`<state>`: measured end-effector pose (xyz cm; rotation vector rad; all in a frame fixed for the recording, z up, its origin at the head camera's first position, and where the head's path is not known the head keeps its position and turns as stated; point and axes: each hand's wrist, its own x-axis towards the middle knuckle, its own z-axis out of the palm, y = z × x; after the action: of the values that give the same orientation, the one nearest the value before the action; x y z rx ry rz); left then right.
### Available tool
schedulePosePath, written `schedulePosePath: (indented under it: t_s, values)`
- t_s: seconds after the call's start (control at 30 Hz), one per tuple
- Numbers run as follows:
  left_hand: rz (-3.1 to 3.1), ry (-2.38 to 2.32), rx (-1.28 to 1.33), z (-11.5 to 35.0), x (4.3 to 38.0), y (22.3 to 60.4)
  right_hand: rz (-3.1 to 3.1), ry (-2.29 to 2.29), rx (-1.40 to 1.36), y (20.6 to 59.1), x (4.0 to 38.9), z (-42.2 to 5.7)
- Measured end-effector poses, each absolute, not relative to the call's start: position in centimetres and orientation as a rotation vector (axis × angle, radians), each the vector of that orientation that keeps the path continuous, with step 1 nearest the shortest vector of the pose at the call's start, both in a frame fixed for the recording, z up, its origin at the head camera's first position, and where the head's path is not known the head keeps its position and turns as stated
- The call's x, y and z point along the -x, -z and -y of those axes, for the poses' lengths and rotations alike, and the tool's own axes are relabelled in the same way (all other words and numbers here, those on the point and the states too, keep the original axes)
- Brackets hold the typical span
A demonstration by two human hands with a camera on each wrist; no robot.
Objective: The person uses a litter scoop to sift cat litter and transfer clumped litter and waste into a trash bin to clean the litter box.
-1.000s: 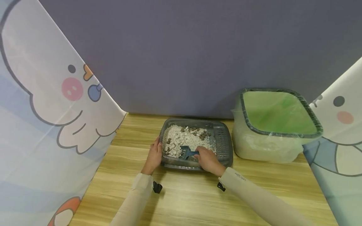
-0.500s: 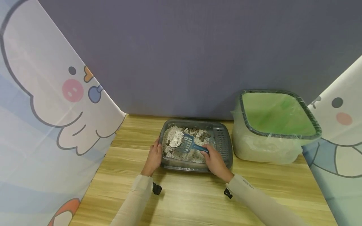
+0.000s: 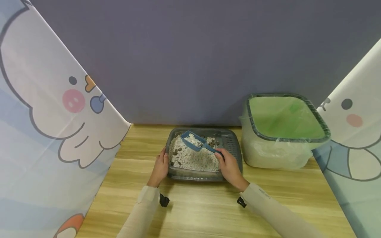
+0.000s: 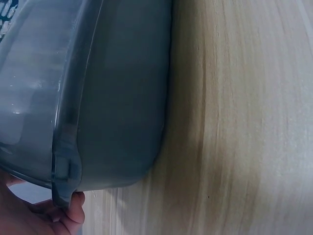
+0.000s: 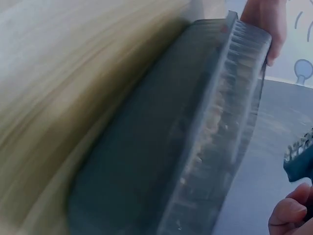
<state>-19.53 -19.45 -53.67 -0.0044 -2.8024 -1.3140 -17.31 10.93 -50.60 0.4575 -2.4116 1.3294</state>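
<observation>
Across the back, a grey backdrop (image 3: 190,66) is standing close behind everything, leaving little room on the far side. The wood-grain table (image 3: 196,205) is offering open room in front, toward the person, and to the left. On the right, the bag-lined bin (image 3: 268,155) is sitting just beside the tray's slotted end, its mouth facing up and its rim standing higher than the tray's; whether the two are touching, I cannot tell.

The dark tray (image 3: 194,179) is lying flat near the backdrop. The left hand (image 3: 159,168) is pinching its rim at the left end, apparently steadying it. The right hand (image 3: 231,168) is grasping the handle of the blue scoop (image 3: 209,148), whose loaded head is hanging over the far left part of the tray — raised clear of the bed, judging by the right wrist view.

Sifting seems to be the step in hand: pale litter (image 3: 196,160) is covering much of the tray floor, and a smaller pale heap (image 3: 192,139) is resting in the scoop. The next move is probably calling for a gentle shake, kept inside the walls — a wide swing would be risking spills. Small brown lumps (image 3: 175,152) are lying scattered in the litter.
</observation>
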Motion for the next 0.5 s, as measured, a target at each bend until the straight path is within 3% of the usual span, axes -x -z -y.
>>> schedulePosePath:
  t_s: [0.5]
  values:
    - [2.799,1.291,0.006,19.5,19.5,53.9,2.249,-1.098,-0.540,49.3,18.7,-12.6]
